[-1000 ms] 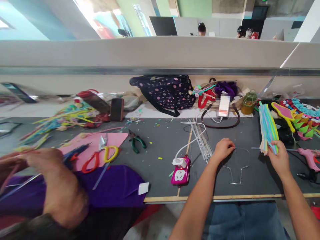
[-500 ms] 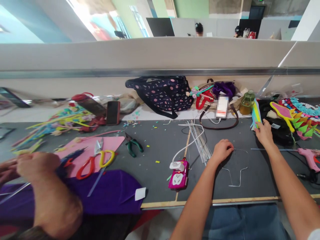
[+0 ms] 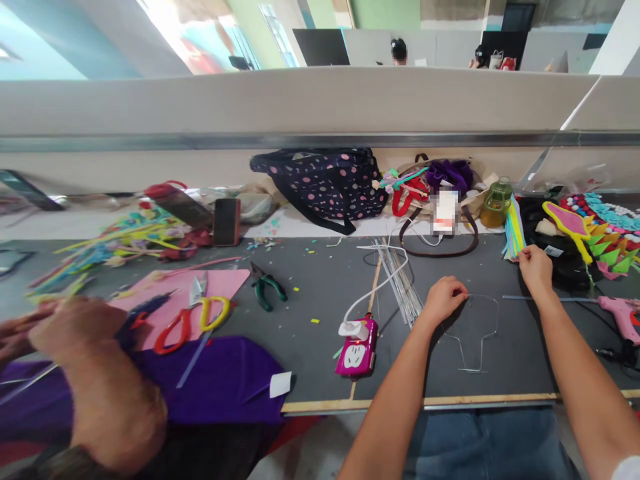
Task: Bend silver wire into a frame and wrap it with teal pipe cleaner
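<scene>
1. Wire [image 3: 473, 333], bent, lies flat on the grey table [image 3: 320, 293] near the front edge.
2. Its top left is pinched by the closed left hand [image 3: 445, 298].
3. Foam strips [image 3: 513, 230] are gripped at their near end by the right hand [image 3: 535, 267].

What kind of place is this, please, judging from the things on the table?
Probably a shared craft workshop. The grey table holds scissors, a pink glue gun and coloured foam strips. The left hand rests on a bent wire shape, and another person's hand works alongside.
</scene>
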Available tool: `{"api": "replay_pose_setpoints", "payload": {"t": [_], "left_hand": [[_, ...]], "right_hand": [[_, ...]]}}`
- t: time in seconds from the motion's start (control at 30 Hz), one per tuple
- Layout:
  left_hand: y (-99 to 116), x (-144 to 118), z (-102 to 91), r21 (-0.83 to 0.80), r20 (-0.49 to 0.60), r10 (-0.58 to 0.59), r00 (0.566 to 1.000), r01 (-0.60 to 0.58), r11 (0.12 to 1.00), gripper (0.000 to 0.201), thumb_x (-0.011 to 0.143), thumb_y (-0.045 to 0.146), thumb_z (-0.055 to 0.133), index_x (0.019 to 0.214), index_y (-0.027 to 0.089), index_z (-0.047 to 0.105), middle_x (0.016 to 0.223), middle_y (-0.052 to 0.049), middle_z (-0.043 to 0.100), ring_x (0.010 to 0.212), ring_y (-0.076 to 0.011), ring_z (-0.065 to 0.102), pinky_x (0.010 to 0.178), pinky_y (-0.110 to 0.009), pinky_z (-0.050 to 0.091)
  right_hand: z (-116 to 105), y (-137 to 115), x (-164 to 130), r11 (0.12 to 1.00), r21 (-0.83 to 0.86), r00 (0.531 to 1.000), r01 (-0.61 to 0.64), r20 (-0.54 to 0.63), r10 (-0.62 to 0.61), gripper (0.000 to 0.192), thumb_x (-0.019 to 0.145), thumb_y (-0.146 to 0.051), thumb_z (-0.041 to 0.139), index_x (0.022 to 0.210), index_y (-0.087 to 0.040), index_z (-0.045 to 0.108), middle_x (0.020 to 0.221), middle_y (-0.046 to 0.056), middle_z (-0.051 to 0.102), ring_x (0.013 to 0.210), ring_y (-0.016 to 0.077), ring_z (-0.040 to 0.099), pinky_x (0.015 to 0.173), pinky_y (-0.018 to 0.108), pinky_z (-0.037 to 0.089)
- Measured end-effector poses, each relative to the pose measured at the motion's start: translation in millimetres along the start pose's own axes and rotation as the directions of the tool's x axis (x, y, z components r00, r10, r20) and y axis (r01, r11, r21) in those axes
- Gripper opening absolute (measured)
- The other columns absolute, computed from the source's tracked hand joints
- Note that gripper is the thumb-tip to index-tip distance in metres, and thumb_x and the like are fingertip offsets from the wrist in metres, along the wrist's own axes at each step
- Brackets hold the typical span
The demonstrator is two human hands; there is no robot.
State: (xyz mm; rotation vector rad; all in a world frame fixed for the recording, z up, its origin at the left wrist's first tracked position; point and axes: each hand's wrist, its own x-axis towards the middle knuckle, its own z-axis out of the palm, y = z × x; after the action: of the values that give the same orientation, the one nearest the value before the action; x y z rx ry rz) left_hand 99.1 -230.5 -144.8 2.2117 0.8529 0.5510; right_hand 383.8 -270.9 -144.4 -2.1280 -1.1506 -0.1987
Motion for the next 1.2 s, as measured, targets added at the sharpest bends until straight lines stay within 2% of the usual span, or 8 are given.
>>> {"api": "replay_pose_setpoints", "payload": {"t": [0.2, 0.37, 0.57, 0.67, 0.77, 0.87, 1.07, 1.2], "left_hand": [[0.2, -0.4, 0.7, 0.005, -0.006, -0.003, 1.000, 0.003, 1.000, 0.009, 0.080, 0.019, 0.064, 0.080, 0.020, 0.073, 0.083, -0.002, 0.065, 0.085, -0.0170, 0.058, 0.076, -0.027, 0.042], [-0.1, -0.7, 0.9, 0.009, -0.008, 0.004, 1.000, -0.004, 1.000, 0.009, 0.081, 0.019, 0.063, 0.080, 0.020, 0.073, 0.083, -0.002, 0.065, 0.085, -0.0168, 0.058, 0.077, -0.027, 0.042], [-0.2, -0.1, 0.6, 0.005, 0.001, 0.002, 1.000, -0.002, 1.000, 0.009, 0.080, 0.019, 0.064, 0.081, 0.020, 0.073, 0.084, -0.002, 0.066, 0.086, -0.0167, 0.059, 0.078, -0.026, 0.043], [-0.7, 0.2, 0.5, -0.001, 0.005, -0.005, 1.000, 0.005, 1.000, 0.009, 0.080, 0.019, 0.064, 0.080, 0.020, 0.073, 0.084, -0.002, 0.066, 0.085, -0.0166, 0.059, 0.076, -0.026, 0.043], [-1.7, 0.2, 0.6, -0.012, 0.005, -0.010, 1.000, 0.010, 1.000, 0.009, 0.080, 0.019, 0.064, 0.080, 0.020, 0.073, 0.084, -0.002, 0.066, 0.084, -0.0163, 0.058, 0.076, -0.026, 0.043], [-3.2, 0.2, 1.0, -0.028, -0.003, -0.002, 1.000, 0.002, 1.000, 0.009, 0.080, 0.019, 0.064, 0.080, 0.020, 0.073, 0.084, -0.002, 0.066, 0.084, -0.0160, 0.058, 0.076, -0.026, 0.043], [-3.8, 0.0, 2.0, -0.040, -0.013, 0.008, 1.000, -0.009, 0.999, 0.009, 0.080, 0.020, 0.063, 0.080, 0.020, 0.073, 0.083, -0.002, 0.066, 0.084, -0.0159, 0.058, 0.076, -0.026, 0.043], [-3.3, -0.3, 2.0, -0.043, -0.018, 0.008, 1.000, -0.009, 0.999, 0.009, 0.080, 0.019, 0.063, 0.079, 0.019, 0.073, 0.082, -0.002, 0.066, 0.083, -0.0159, 0.058, 0.076, -0.026, 0.043]], "right_hand": [[1.7, 7.1, -0.8, 0.982, 0.153, 0.993, -0.109, 0.069, 0.100, 0.011, 0.081, -0.031, 0.052, 0.075, -0.022, 0.056, 0.068, 0.008, 0.068, 0.068, 0.0244, 0.064, 0.068, 0.033, 0.046], [2.3, 10.6, -5.2, 0.977, 0.179, 0.992, -0.119, 0.061, 0.110, 0.011, 0.079, -0.032, 0.052, 0.071, -0.023, 0.052, 0.068, 0.007, 0.070, 0.069, 0.0235, 0.065, 0.067, 0.032, 0.047], [-4.3, 10.1, -12.4, 0.976, 0.179, 0.992, -0.126, 0.041, 0.121, 0.019, 0.074, -0.040, 0.059, 0.068, -0.023, 0.052, 0.061, 0.005, 0.065, 0.061, 0.0224, 0.061, 0.062, 0.031, 0.044], [-10.6, 8.5, -16.2, 0.984, 0.132, 0.993, -0.118, 0.009, 0.117, 0.015, 0.077, -0.036, 0.055, 0.072, -0.022, 0.056, 0.062, 0.005, 0.064, 0.060, 0.0216, 0.058, 0.059, 0.030, 0.041], [-15.2, 7.4, -19.8, 0.997, 0.004, 0.996, -0.079, -0.040, 0.079, 0.013, 0.076, -0.033, 0.054, 0.073, -0.021, 0.059, 0.069, 0.006, 0.064, 0.063, 0.0213, 0.056, 0.059, 0.030, 0.037], [-17.5, 7.0, -23.4, 0.998, -0.049, 0.999, -0.034, -0.013, 0.033, 0.011, 0.075, -0.030, 0.053, 0.072, -0.021, 0.059, 0.073, 0.006, 0.063, 0.065, 0.0202, 0.054, 0.060, 0.029, 0.035], [-20.5, -0.7, -25.7, 0.996, -0.082, 0.999, -0.034, -0.018, 0.033, 0.016, 0.082, -0.033, 0.052, 0.083, -0.020, 0.061, 0.084, 0.006, 0.062, 0.072, 0.0196, 0.052, 0.060, 0.028, 0.030], [-20.7, -8.0, -23.3, 0.991, -0.137, 0.999, 0.001, 0.036, 0.004, 0.019, 0.084, -0.035, 0.051, 0.084, -0.020, 0.063, 0.086, 0.006, 0.059, 0.069, 0.0179, 0.049, 0.058, 0.028, 0.028]]}}
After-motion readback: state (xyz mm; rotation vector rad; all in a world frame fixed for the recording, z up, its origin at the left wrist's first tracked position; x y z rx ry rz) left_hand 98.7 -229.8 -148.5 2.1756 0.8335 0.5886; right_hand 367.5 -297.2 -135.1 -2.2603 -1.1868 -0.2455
